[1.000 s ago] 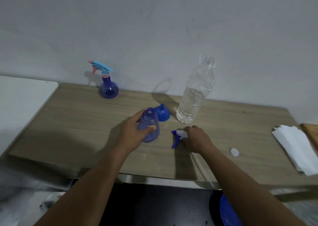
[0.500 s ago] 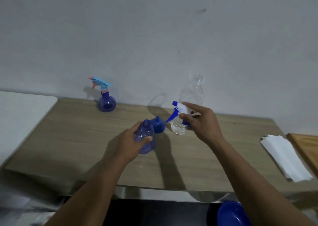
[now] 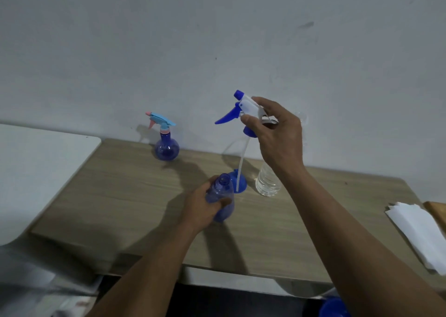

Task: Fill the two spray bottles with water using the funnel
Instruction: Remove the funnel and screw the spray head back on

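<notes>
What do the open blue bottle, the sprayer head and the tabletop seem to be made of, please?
Open blue bottle: likely translucent, glossy plastic; the tint lets light through. Sprayer head: opaque white and blue moulded plastic, smooth. Tabletop: matte wood-grain pattern, perhaps laminate rather than solid wood.

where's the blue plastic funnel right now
In the head view the small blue plastic funnel sits wide end down on the wooden table, just behind the open blue spray bottle gripped by the left hand, left of the clear water bottle.

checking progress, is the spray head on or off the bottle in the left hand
Off. The bottle in the left hand has a bare, open neck; the right hand holds the spray head aloft.
</notes>
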{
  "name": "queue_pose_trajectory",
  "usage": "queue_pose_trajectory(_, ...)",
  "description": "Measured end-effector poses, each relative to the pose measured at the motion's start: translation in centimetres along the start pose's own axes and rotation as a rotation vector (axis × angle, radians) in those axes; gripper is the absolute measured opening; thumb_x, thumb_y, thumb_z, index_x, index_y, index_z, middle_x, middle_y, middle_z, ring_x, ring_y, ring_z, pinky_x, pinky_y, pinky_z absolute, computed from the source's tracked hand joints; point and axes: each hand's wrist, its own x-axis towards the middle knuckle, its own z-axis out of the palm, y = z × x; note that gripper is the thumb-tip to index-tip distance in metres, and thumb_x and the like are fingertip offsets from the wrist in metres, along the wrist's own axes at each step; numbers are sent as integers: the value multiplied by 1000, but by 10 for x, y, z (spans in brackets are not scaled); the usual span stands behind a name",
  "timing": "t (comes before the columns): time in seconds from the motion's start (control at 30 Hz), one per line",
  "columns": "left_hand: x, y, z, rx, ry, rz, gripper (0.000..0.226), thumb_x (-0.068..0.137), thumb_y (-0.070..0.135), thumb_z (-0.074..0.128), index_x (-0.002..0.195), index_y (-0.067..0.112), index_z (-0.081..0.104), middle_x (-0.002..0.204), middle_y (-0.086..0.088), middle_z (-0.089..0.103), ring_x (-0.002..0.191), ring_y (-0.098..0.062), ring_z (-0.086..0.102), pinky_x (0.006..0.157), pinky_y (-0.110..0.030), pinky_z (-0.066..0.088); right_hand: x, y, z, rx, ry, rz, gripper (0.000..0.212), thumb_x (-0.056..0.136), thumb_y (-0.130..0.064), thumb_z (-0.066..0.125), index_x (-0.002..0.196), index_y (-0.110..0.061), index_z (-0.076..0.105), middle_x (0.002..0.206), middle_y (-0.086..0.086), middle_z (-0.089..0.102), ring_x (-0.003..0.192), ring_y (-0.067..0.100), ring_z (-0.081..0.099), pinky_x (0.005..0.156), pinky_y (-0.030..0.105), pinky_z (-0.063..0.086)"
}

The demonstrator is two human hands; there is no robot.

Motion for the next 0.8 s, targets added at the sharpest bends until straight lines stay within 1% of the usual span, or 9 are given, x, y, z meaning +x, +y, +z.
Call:
queue_pose_trajectory(0.07, 1, -2, 0, 3, 4, -12, 61, 78, 11, 82, 103, 58, 53, 95, 34, 64, 88, 24, 58, 73, 0, 45, 2, -1, 7, 50, 31, -34, 33, 83, -19, 82, 114, -22, 74, 103, -1, 72, 88, 26, 70, 67, 24, 59)
queue_pose_trajectory(0.13, 3, -5, -1, 0, 2, -20, 62, 77, 12, 83, 102, 59, 54, 95, 34, 65, 89, 23, 59, 74, -2, 46, 5, -3, 12, 75, 66, -70, 33, 83, -19, 82, 114, -23, 74, 105, -3, 73, 90, 24, 70, 73, 34, 63)
queue_pose_trajectory(0.27, 5, -9, -1, 0, -4, -30, 60, 76, 16, 84, 99, 62, 54, 93, 36, 65, 88, 21, 61, 77, -6, 48, 10, -5, 18, 90, 95, -95, 35, 83, -21, 82, 117, -22, 72, 109, -5, 72, 91, 18, 69, 79, 42, 62)
queue_pose_trajectory(0.33, 7, -11, 0, -1, -3, -35, 60, 75, 19, 85, 98, 65, 55, 96, 34, 67, 92, 14, 63, 79, -11, 50, 8, 0, 21, 88, 85, -92, 34, 84, -20, 82, 117, -22, 71, 109, -5, 72, 91, 17, 69, 78, 40, 62)
queue_pose_trajectory(0.43, 8, -14, 2, -19, 13, -50, 63, 73, 21, 86, 100, 69, 55, 103, 30, 68, 100, 6, 65, 88, -20, 53, -2, 16, 23, 91, 40, -47, 31, 84, -16, 81, 114, -20, 70, 104, -4, 70, 87, 13, 69, 72, 26, 60)
queue_pose_trajectory(0.5, 9, -15, 3, -32, 13, -47, 63, 75, 18, 85, 104, 66, 55, 106, 30, 67, 104, 5, 63, 91, -22, 52, -14, 33, 24, 52, 1, -10, 28, 85, -16, 80, 110, -22, 68, 100, -3, 69, 81, 7, 68, 67, 20, 56)
queue_pose_trajectory(0.63, 8, -15, 3, -40, 16, -8, 64, 76, 17, 84, 106, 66, 54, 108, 36, 66, 108, 10, 61, 96, -24, 51, -36, 67, 26, -58, -76, 56, 26, 86, -18, 79, 107, -22, 64, 89, -10, 68, 73, 0, 68, 65, 24, 58)
queue_pose_trajectory(0.73, 7, -15, 3, -32, 16, 4, 62, 76, 19, 84, 108, 62, 54, 110, 33, 66, 109, 7, 61, 99, -28, 52, -46, 87, 26, -153, -133, 64, 26, 85, -23, 80, 104, -25, 62, 85, -13, 67, 75, 6, 66, 68, 29, 57)
queue_pose_trajectory(0.8, 6, -14, 4, -32, 11, 3, 59, 77, 23, 84, 111, 59, 52, 113, 29, 65, 111, 4, 61, 99, -31, 52, -50, 95, 26, -243, -194, 17, 26, 85, -26, 80, 105, -28, 64, 87, -12, 67, 79, 8, 65, 67, 26, 54)
